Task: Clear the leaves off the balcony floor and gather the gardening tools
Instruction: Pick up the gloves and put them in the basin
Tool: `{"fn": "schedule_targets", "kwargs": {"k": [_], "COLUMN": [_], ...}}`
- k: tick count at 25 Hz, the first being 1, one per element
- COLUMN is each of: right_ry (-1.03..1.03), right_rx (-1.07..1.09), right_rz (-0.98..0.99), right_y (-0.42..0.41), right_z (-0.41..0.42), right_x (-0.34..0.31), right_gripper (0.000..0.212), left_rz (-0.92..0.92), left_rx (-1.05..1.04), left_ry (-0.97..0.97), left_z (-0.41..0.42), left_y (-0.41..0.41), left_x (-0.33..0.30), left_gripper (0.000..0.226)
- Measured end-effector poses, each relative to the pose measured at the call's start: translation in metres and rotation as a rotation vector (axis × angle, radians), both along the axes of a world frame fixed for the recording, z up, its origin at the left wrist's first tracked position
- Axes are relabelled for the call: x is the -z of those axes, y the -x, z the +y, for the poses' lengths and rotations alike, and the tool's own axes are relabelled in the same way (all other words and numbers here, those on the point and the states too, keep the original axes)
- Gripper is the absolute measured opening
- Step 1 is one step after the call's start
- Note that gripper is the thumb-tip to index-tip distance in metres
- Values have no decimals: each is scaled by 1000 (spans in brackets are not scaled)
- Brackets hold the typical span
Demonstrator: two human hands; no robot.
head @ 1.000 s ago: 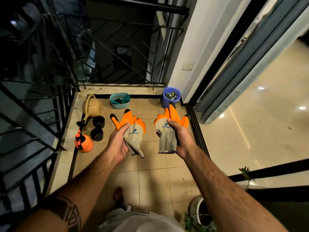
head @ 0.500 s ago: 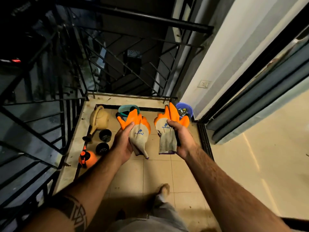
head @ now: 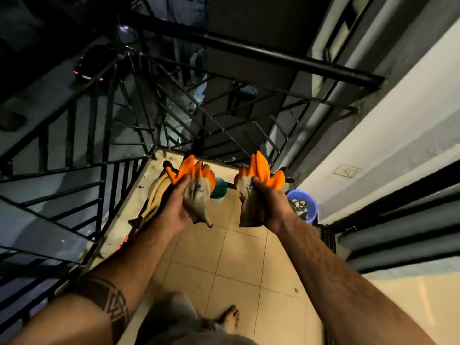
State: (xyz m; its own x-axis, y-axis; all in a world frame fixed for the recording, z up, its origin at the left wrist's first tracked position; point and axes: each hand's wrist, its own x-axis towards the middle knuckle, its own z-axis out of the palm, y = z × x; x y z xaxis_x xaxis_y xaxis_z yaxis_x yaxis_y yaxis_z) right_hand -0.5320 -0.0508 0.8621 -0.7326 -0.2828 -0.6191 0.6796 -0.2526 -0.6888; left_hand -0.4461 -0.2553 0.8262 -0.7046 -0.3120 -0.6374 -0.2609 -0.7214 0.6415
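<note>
Hands, left (head: 174, 207) and right (head: 271, 205), each grip one glove (head: 199, 192).

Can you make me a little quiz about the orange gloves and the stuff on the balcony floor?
1. True or false: each hand holds one glove.
2. Which tub sits nearest the right hand? A) the blue tub B) the teal tub C) a red tub
3. Fill in: the gloves' fingertips are coloured ____.

Key:
1. True: the left hand grips the left glove, and the right hand grips the right glove.
2. A
3. Orange
</note>
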Motion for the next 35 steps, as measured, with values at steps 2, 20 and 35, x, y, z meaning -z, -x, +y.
{"fn": "schedule_targets", "kwargs": {"k": [2,20,35], "right_ry": [-19,-13,-111], "right_rx": [-3,-372,-718], "right_rz": [-6,68,150], "right_y": [38,269,343], "right_z": [-9,-70,-38], "right_x": [9,33,48], "right_gripper": [16,40,51], "left_rz": [-6,26,15], "left_rx": [-14,-309,-552], "left_ry": [20,-27,-56], "left_z": [-6,-12,75], "left_y": [34,200,227], "left_x": [5,15,14], "left_gripper": [45,33,31]}}
